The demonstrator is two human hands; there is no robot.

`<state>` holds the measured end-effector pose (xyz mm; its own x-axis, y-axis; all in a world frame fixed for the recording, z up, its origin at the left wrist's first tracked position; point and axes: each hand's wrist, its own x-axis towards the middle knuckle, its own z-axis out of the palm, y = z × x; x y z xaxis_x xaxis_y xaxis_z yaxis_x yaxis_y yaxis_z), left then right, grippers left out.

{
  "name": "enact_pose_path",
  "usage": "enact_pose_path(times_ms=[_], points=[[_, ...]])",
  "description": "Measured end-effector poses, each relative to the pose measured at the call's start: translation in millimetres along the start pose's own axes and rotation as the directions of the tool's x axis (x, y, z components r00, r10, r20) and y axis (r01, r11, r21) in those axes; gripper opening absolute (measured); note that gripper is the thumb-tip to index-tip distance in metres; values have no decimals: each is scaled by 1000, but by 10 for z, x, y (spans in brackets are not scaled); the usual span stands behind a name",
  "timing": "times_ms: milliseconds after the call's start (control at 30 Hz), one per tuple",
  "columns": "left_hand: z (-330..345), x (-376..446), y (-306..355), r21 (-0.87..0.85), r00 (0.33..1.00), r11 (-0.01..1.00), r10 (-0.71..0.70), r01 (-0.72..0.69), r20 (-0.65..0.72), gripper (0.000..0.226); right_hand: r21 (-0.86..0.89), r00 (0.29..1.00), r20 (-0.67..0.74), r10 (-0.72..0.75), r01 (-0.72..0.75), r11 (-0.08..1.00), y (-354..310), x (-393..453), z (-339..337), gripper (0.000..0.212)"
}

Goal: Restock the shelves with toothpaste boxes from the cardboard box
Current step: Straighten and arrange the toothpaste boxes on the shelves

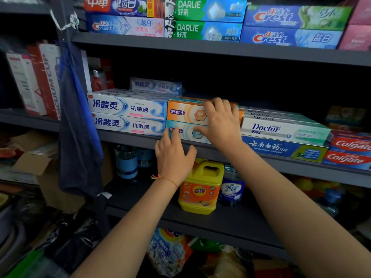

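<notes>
Right hand (220, 121) on orange box (186, 112) (left hand (172, 155) on teal box (187, 132) below).

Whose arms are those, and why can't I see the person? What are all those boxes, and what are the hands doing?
The camera sits on the person's head and looks down, so you see only their two arms reaching out. They stand in front of a grey shelf full of toothpaste boxes. The right hand lies over an orange toothpaste box, fingers curled over its top edge. That box sits on a light blue toothpaste box. The left hand rests at the shelf's front edge, fingertips touching the blue box. It looks like they are lining the two boxes up. On the shelf below stands a yellow jug.
</notes>
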<state>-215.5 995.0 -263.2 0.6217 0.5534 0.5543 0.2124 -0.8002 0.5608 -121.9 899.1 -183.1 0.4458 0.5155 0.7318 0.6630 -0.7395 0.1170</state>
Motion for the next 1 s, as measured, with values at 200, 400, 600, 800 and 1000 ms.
enact_pose_path(times_ms=[200,400,600,800,1000], points=[[-5,-14,25,-21,1000,1000,-3,3,-9,68,21,999,-48,-7,8,1000,40,-9,42,70],[16,-3,35,-42,999,999,-23,22,-28,68,40,999,-43,-7,9,999,53,5,52,72],[41,3,59,-53,998,998,-34,32,-44,69,42,999,-33,-8,10,999,62,5,44,72],[45,22,45,-60,998,998,-30,27,-56,69,34,999,-46,-6,7,999,94,-4,54,70],[54,50,30,-78,996,997,-27,21,-82,64,31,999,-51,-7,8,999,116,-4,70,70]])
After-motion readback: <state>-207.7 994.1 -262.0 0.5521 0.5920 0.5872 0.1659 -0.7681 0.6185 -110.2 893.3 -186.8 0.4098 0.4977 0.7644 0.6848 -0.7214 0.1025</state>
